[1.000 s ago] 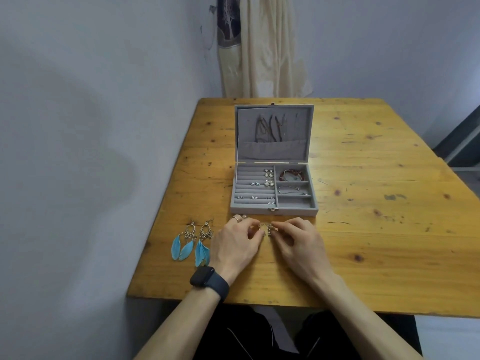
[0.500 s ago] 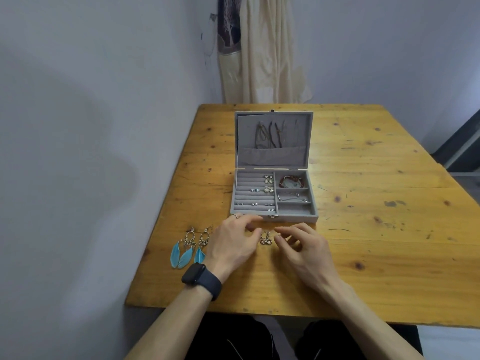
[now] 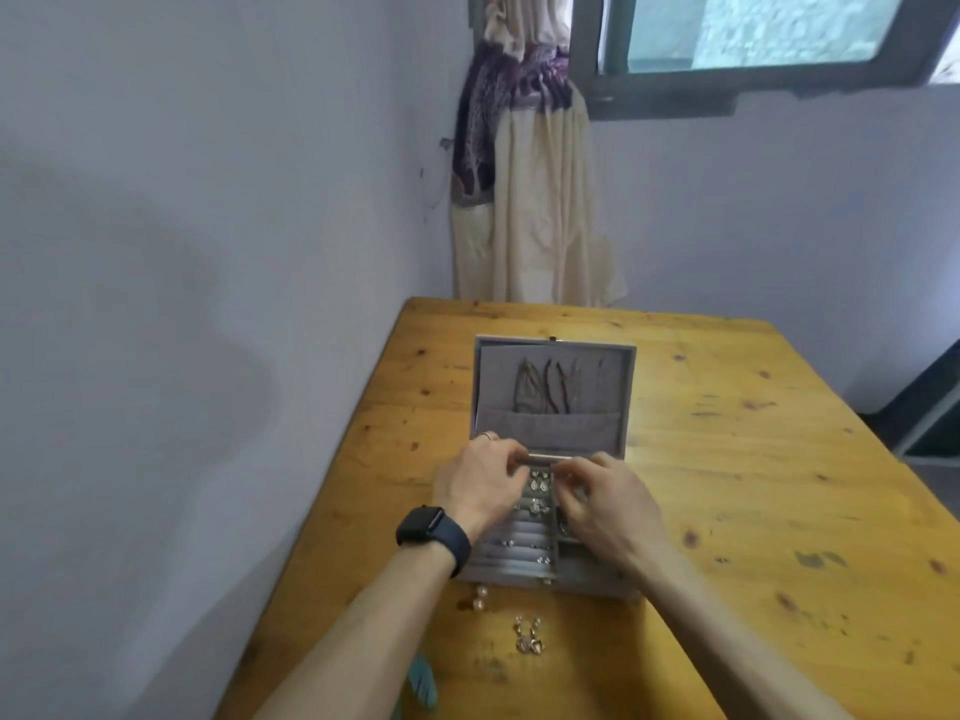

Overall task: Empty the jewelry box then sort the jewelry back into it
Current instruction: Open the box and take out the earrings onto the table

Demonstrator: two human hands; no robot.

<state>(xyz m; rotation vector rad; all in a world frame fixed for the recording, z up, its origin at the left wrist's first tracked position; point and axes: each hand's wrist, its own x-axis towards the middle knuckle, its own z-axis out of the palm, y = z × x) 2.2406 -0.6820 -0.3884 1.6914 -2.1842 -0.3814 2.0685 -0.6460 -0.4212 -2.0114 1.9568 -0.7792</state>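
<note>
The grey jewelry box (image 3: pixel 597 582) stands open on the wooden table, and thin necklaces (image 3: pixel 545 389) hang inside its raised lid (image 3: pixel 556 356). Small earrings (image 3: pixel 540 483) sit in the padded rows on the left of the tray. My left hand (image 3: pixel 483 485), with a dark watch on the wrist, and my right hand (image 3: pixel 608 504) both reach over the far end of the tray, fingers curled at the top rows. Whether either hand pinches a piece is hidden. On the table in front of the box lie a gold earring pair (image 3: pixel 527 636), a pearl earring (image 3: pixel 480 600) and a blue feather earring (image 3: pixel 423 683).
The table (image 3: pixel 753 511) stands against a pale wall on the left. A cream curtain (image 3: pixel 540 215) hangs behind the table's far edge, under a window (image 3: pixel 753 33). A dark doorway opening (image 3: pixel 930 407) shows at the right.
Both hands left the gold earring pair on the table and moved forward into the box. The camera tilted up, so the box and table sit lower in view.
</note>
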